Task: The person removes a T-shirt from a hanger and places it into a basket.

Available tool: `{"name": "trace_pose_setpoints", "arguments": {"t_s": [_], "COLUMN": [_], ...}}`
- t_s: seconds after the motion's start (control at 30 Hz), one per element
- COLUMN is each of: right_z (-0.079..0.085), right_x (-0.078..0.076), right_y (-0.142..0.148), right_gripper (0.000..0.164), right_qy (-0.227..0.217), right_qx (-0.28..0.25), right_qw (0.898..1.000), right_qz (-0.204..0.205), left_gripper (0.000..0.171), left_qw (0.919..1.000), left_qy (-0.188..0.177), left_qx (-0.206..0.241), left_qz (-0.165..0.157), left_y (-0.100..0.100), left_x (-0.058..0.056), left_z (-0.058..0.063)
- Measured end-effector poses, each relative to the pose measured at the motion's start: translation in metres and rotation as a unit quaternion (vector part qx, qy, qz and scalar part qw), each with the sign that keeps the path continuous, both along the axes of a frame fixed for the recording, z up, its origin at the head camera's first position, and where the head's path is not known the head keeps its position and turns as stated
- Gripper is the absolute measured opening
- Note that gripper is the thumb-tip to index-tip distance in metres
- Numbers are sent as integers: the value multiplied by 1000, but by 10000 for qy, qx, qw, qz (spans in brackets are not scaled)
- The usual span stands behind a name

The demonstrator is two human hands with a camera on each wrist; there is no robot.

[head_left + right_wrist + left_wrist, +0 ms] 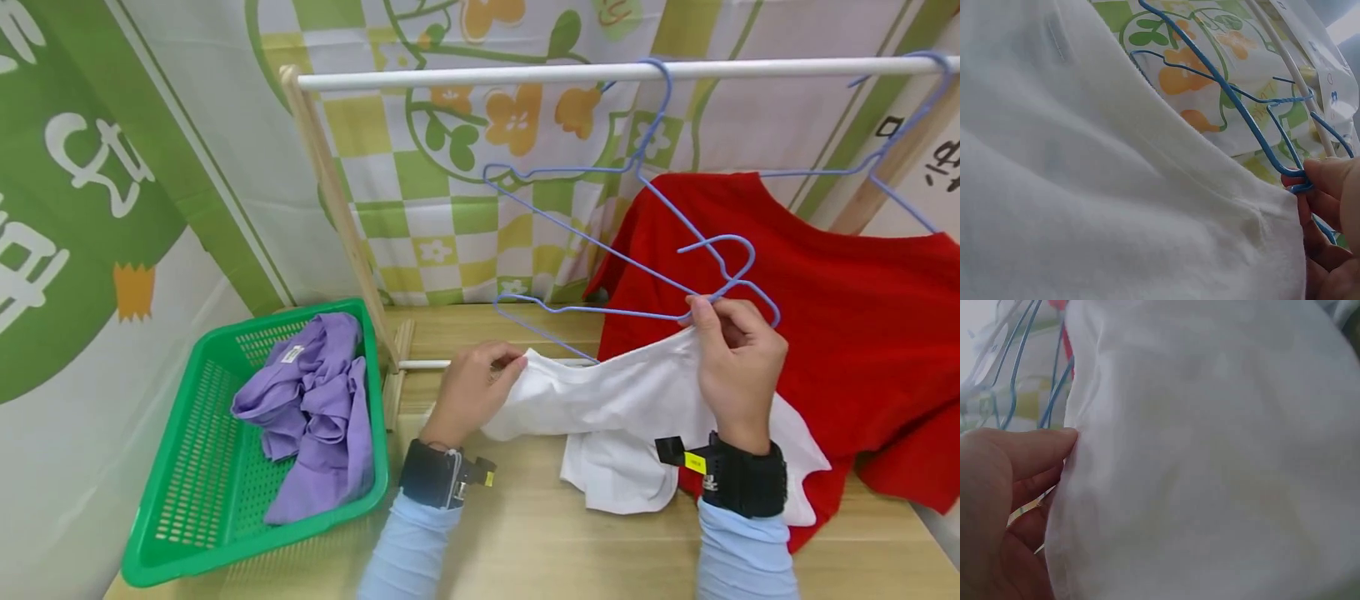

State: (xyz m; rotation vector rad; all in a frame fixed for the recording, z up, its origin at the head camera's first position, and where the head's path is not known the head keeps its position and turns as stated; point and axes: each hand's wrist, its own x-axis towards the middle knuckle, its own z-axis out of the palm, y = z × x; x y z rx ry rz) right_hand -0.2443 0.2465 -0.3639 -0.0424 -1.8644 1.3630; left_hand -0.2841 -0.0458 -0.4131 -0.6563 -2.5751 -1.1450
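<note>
My left hand (476,396) pinches the edge of a white garment (600,400) between thumb and fingers. In the right wrist view, my right hand (1338,212) grips a blue wire hanger (1244,119) near its hook, together with the garment's other upper edge. The garment's edge runs between both hands, and the cloth droops over the table. One arm of the hanger reaches left behind the cloth; its other end shows right of my hand in the head view. The left wrist view is mostly filled by the white cloth (1197,450).
Another blue hanger (577,169) hangs on the white rail (480,78) above my hands. A red T-shirt (817,325) hangs at right, below a further blue hanger (900,137). A green basket (176,467) holding purple clothing (322,417) stands left on the wooden table (525,533).
</note>
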Motion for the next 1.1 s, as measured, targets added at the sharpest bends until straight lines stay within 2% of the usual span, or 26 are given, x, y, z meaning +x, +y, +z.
{"name": "trace_pose_setpoints", "arguments": {"t_s": [0.13,0.23,0.4,0.53,0.8,0.93,1.03,1.1], "right_z": [0,-1,0,4,28,43,53,58], "right_x": [1,2,-1,-7,-22,-28,-32,-35], "right_y": [-9,-17,-31,-48,-96,-120,-135,-144], "right_gripper": [22,21,18,16,19,15,15,16], "right_qy": [-216,-392,-511,-555,-737,-837,-858,-854], "right_qx": [127,241,554,840,1553,1751,1797,1821], "right_qw": [9995,9982,9945,9914,9820,9769,9755,9750], "right_qz": [201,382,726,834,781,897,937,946], "left_gripper": [15,15,13,12,14,7,13,16], "left_qw": [9983,9944,9872,9832,9808,9825,9883,9873], "left_qy": [218,333,502,599,483,421,-19,-506], "left_qx": [-447,-830,-1196,-1397,-1488,-1177,-361,247], "left_qz": [-296,-571,-923,-1009,-1164,-1384,-1484,-1485], "left_y": [20,35,54,62,65,65,61,58], "left_x": [8,13,18,18,20,21,27,31], "left_z": [-6,-11,-20,-27,-35,-39,-39,-40]}}
